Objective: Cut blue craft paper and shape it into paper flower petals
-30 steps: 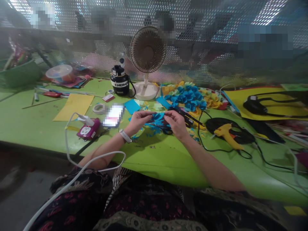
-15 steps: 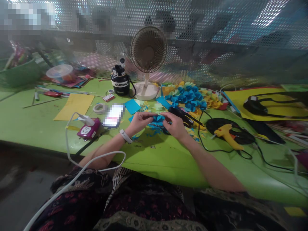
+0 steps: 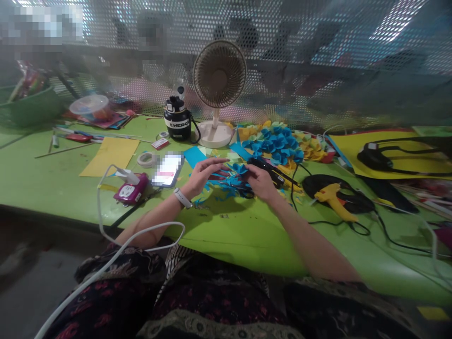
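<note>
My left hand [image 3: 203, 175] is held flat with its fingers apart, just above a scatter of cut blue paper scraps [image 3: 226, 183] on the green table [image 3: 226, 221]. It wears a white watch [image 3: 182, 198]. My right hand [image 3: 261, 182] is closed on a jagged piece of blue paper [image 3: 239, 168]. Dark-handled scissors [image 3: 245, 192] lie partly hidden beneath that hand. A black tool [image 3: 263, 165] lies just beyond my right fingers.
Blue paper flowers [image 3: 275, 145] lie in a heap behind my hands. A yellow glue gun [image 3: 334, 202] rests on a black mat to the right. A blurred phone [image 3: 167, 169], magenta power socket [image 3: 131, 189], tape roll [image 3: 146, 159], and white cable [image 3: 106, 226] are on the left.
My left hand has drawn back to the left and its fingers have opened away from the blue paper. My right hand has stayed nearly in place with the paper.
</note>
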Demonstrator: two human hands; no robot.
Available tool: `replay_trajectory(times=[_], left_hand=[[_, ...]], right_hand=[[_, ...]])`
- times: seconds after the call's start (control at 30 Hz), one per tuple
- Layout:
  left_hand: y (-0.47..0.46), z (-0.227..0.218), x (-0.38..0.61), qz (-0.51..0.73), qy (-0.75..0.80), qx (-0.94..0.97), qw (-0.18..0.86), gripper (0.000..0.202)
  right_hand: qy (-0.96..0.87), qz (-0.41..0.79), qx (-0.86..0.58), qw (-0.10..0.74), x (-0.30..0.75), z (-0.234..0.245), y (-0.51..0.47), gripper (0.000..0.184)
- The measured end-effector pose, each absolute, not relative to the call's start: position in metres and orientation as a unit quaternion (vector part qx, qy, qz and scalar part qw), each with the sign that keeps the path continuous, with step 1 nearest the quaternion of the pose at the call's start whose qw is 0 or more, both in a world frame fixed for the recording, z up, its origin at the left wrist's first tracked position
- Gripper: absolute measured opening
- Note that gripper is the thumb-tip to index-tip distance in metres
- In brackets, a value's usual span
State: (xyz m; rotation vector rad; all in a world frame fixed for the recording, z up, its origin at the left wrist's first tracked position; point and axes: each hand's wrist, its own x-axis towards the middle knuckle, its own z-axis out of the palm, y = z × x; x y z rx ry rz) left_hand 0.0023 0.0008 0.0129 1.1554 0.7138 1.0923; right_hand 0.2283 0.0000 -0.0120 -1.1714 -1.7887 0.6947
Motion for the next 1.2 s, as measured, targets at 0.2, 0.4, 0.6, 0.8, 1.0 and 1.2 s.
replay_trajectory(times=[0.2, 0.4, 0.6, 0.8, 1.0, 1.2], left_hand=[[-0.001, 0.013, 0.006, 0.478, 0.316, 0.483, 0.662, 0.033], [0.0, 0.01, 0.007, 0.477, 0.323, 0.483, 0.659, 0.028], [0.001, 0.008, 0.005, 0.474, 0.315, 0.489, 0.661, 0.029], [0.001, 0.009, 0.007, 0.474, 0.327, 0.491, 0.653, 0.028], [0.001, 0.009, 0.006, 0.468, 0.331, 0.501, 0.648, 0.022], [0.008, -0.004, 0.006, 0.462, 0.321, 0.554, 0.614, 0.027]], right_hand=[[-0.707, 0.305, -0.468, 0.434, 0.225, -0.013, -0.004, 0.029], [-0.704, 0.312, -0.468, 0.433, 0.225, -0.01, -0.005, 0.03], [-0.71, 0.298, -0.465, 0.437, 0.226, -0.013, -0.004, 0.031], [-0.722, 0.278, -0.466, 0.429, 0.227, -0.013, -0.004, 0.03], [-0.755, 0.218, -0.459, 0.414, 0.23, -0.014, -0.003, 0.032], [-0.797, 0.12, -0.441, 0.394, 0.231, -0.017, -0.002, 0.03]])
